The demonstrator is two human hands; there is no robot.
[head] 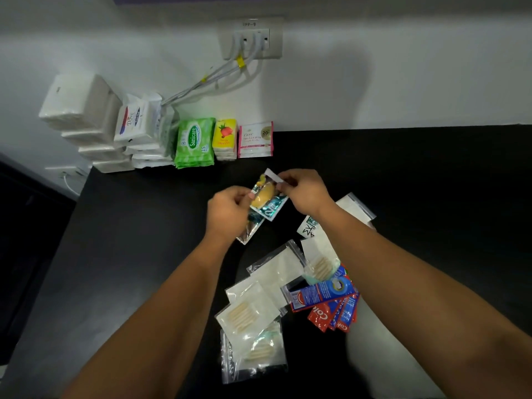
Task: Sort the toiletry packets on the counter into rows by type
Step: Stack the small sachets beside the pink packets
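left hand (230, 213): grasping; thumb and fingers curled on lower end of teal sachets (269, 203); one silvery-backed sachet hanging below the palm
right hand (305, 194): grasping too; fingertips pinching the white top tab of the same sachets
sachets vs hands: between both hands, lifted off counter (144, 240); top end at right fingertips, bottom end under left palm; just in front of back row, apart from it
why held so: probably squaring or separating a small bunch before laying it down; pinch at opposite ends keeps limp foil flat and readable
back row: tissue packs (77, 102), soap boxes (134, 122), wipes (194, 142), yellow packs (224, 133), Dove sachets (254, 139); side by side against wall, one type per stack; looks like finished sorting, propped on the wall to stay upright and save depth
pile: zip bags (276, 272) and Colgate sachets (325, 295) overlapping near the body, partly under right forearm; not yet sorted
likely slot: bare counter right of Dove sachets; a guess only
risk: slick foil; bunch may fan out or slide when let go
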